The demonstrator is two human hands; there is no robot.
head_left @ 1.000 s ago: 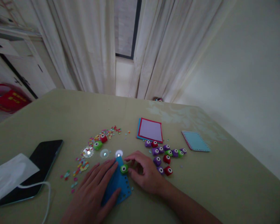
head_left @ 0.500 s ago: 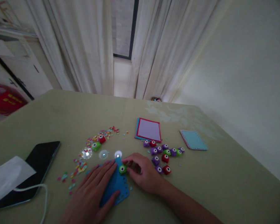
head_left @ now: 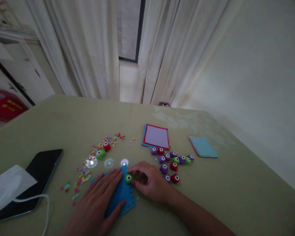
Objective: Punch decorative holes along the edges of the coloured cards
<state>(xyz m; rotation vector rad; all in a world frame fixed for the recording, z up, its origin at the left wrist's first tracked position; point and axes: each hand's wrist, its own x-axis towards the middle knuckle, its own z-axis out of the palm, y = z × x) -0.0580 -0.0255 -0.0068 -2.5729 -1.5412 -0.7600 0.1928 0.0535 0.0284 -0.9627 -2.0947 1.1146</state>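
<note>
head view, left hand (head_left: 95, 201) laid flat across blue card (head_left: 121, 196), right hand (head_left: 151, 183) curled, fingertips pinching green punch (head_left: 128, 179)

From the middle of the view, a dark-framed window (head_left: 128, 31) stands just short of twelve o'clock, between pale curtains (head_left: 90, 49) at eleven and one. A white cabinet (head_left: 22, 70) sits at ten o'clock, a red bag (head_left: 12, 113) with yellow markings at nine. At eight, a white sheet-like item (head_left: 12, 183) overlaps a black-screened device (head_left: 43, 167), with a white cord (head_left: 48, 209) curving beside it. A plain wall (head_left: 260, 72) fills two to three o'clock.
</note>
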